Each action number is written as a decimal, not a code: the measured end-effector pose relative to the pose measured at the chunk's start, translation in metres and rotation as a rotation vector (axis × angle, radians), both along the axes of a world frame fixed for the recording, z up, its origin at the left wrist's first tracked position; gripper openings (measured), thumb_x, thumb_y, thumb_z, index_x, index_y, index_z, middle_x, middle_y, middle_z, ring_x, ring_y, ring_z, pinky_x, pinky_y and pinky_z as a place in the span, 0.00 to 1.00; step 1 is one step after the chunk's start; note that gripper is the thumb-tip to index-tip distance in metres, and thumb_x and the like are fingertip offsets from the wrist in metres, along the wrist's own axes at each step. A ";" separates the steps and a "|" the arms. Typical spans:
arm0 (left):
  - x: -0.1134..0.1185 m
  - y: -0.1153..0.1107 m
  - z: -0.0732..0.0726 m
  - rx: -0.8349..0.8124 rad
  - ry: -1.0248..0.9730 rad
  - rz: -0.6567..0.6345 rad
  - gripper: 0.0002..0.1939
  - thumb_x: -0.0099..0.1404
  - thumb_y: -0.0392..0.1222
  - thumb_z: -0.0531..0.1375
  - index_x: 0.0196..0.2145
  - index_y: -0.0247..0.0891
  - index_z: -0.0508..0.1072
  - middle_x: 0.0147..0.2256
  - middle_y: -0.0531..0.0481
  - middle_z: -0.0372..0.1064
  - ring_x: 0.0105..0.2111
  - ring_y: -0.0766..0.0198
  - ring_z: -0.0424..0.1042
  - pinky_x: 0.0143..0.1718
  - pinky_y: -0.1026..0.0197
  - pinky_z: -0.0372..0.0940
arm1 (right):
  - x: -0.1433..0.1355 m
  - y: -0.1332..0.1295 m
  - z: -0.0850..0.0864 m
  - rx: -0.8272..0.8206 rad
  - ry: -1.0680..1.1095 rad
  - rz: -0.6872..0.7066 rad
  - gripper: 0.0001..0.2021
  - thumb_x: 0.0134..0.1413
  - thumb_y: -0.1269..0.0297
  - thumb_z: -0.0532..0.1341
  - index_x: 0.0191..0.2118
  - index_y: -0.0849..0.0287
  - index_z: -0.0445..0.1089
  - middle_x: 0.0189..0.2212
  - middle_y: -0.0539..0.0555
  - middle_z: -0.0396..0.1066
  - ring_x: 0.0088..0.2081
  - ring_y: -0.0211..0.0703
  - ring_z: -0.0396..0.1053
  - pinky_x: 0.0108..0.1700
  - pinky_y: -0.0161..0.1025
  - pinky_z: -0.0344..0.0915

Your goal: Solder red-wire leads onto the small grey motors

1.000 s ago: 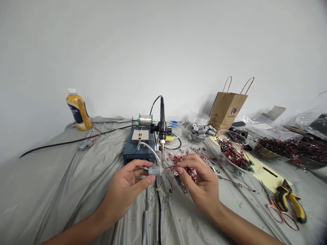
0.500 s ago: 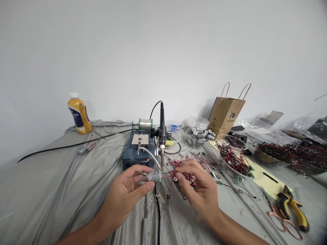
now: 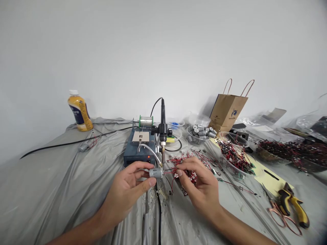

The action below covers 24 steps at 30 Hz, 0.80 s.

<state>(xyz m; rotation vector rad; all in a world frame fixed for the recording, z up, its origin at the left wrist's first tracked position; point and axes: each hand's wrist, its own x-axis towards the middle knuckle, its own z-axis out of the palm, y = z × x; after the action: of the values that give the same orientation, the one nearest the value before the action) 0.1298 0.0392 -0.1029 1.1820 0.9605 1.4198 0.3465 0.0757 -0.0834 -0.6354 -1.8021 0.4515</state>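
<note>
From my remote station I record that the left hand point(image 3: 127, 190) keeps its thumb and fingers clamped on the small grey cylindrical motor point(image 3: 155, 173), held above the sheet just below the tip of the upright black soldering iron point(image 3: 162, 129); set against half a second ago, the motor sits slightly higher and to the right, closer under the iron tip, and the view itself has shifted a little; the right hand point(image 3: 201, 185) stays pinched on the thin red and black wire lead point(image 3: 170, 171) running to the motor's end, fingertips together on it, in much the same place as before; the iron stands in its holder beside the blue soldering station box point(image 3: 139, 154), whose small red light shows on the front face, with a spool of solder wire point(image 3: 145, 120) behind it; beyond the right hand lies a loose heap of red-wired parts point(image 3: 186, 163); further right I note a clear bowl of grey motors point(image 3: 200, 132), a clear bowl of red and black wired pieces point(image 3: 233, 153), a brown paper bag with handles point(image 3: 227, 110), and yellow-handled pliers point(image 3: 293, 207) beside copper-coloured scissors point(image 3: 279, 214); at far left stands a yellow squeeze bottle with a white cap point(image 3: 79, 111), with a black cable point(image 3: 63, 144) trailing past it; the work surface is a table under a wrinkled grey plastic sheet point(image 3: 63, 190); the backdrop is a plain white wall point(image 3: 163, 51).
</note>
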 end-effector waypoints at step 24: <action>0.001 -0.002 0.004 0.023 -0.035 -0.021 0.14 0.60 0.39 0.71 0.44 0.41 0.75 0.37 0.52 0.80 0.38 0.69 0.76 0.40 0.69 0.69 | -0.001 -0.001 0.002 0.016 0.003 -0.009 0.10 0.59 0.76 0.63 0.42 0.55 0.75 0.37 0.51 0.72 0.40 0.37 0.70 0.41 0.36 0.66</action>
<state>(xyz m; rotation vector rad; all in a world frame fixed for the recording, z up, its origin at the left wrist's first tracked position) 0.1310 0.0368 -0.0989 1.1768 0.9079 1.4337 0.3455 0.0749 -0.0817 -0.6314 -1.7974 0.4319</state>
